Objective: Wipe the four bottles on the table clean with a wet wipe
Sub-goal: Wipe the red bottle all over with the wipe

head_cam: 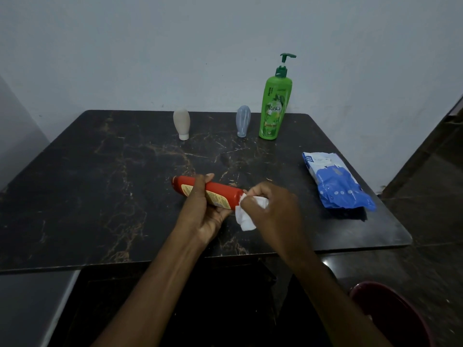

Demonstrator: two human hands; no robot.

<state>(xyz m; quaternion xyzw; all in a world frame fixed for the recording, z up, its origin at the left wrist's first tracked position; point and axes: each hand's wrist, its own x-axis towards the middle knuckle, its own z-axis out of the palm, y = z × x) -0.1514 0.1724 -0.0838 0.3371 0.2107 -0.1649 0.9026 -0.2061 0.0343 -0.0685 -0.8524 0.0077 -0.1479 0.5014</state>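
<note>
My left hand [203,211] grips a red bottle [223,194] with a yellow label, held sideways just above the dark marble table [100,184]. My right hand [273,209] pinches a white wet wipe [244,217] against the bottle's right end. At the back of the table stand a whitish squeeze bottle [181,123] on its cap, a grey-blue squeeze bottle [243,120] on its cap, and a tall green pump bottle [274,106].
A blue and white wet wipe pack [335,181] lies on the table's right side. A dark red round seat [390,314] shows at the lower right, below the table's front edge. A pale wall runs behind the table.
</note>
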